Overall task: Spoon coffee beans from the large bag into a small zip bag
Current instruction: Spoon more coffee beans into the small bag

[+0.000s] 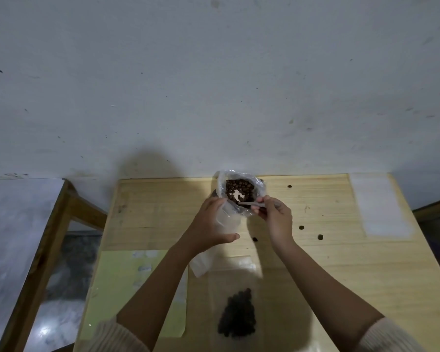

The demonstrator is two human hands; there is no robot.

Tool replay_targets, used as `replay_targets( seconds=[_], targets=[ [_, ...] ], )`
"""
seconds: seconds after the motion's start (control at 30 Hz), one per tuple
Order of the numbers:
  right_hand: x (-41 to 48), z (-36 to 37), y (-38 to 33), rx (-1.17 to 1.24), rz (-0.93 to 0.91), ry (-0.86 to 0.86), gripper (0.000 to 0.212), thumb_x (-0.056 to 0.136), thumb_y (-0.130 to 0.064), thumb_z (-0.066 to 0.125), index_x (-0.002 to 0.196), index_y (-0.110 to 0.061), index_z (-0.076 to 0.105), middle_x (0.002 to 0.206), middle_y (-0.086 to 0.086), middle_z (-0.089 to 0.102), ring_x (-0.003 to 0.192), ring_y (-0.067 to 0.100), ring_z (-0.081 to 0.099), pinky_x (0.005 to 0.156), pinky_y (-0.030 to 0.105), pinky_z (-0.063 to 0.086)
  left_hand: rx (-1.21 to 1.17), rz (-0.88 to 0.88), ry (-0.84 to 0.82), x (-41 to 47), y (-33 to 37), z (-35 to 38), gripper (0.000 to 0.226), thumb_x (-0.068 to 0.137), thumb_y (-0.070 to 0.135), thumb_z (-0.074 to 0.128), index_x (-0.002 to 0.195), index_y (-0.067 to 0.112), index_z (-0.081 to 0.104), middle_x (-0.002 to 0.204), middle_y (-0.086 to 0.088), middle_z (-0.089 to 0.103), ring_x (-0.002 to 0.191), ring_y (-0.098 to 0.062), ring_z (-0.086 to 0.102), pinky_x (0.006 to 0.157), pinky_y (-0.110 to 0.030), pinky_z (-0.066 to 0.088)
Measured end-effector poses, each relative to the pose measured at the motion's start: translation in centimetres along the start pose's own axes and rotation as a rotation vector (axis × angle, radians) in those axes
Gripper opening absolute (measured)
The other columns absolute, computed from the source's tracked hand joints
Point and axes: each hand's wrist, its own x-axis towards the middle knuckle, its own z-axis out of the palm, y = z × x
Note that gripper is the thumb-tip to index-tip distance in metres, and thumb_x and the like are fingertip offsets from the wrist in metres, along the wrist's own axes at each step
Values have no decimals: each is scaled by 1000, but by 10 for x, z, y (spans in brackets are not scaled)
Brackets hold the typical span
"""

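The large clear bag [258, 185] stands open at the table's far edge, dark coffee beans [240, 190] showing inside. My left hand [210, 226] holds a small clear zip bag [229, 219] just in front of it, fingers at the bag's top edge. My right hand [274, 217] pinches a thin spoon handle [252, 204] that reaches left into the large bag; the spoon's bowl is hidden among the beans. A flat small zip bag [238, 316] with a dark pile of beans lies near the table's front.
Loose beans [301, 227] lie scattered on the wooden table [341, 262]. A stack of clear bags [381, 207] lies at the right rear. A pale green sheet [120, 283] lies front left. A wooden frame [48, 240] stands left of the table; a wall is behind.
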Motion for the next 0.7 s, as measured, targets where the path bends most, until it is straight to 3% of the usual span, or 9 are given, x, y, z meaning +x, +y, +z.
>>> replay_targets(
  seconds=[0.27,0.5,0.7],
  targets=[
    [5,-23,-23,190,-51,121,29,98,-15,46,76,-5,63,59,-5,68,56,9,61,63,17,54,-28,-2,66,1,1,2,96,53,57,72,135,20,40,129,10,35,119,-5,38,97,-22,36],
    [-7,-31,-39,92,-182,18,31,97,-17,47,74,-6,65,69,5,64,57,14,58,61,21,51,43,45,89,6,2,3,102,55,64,65,137,9,39,134,-4,39,125,-13,35,104,-29,34],
    [-9,-31,-39,83,-209,2,30,97,-15,47,75,-6,65,68,3,64,57,14,57,61,20,50,37,45,84,7,0,2,102,55,59,72,138,11,38,135,-1,38,124,-9,34,104,-27,33]
  ],
)
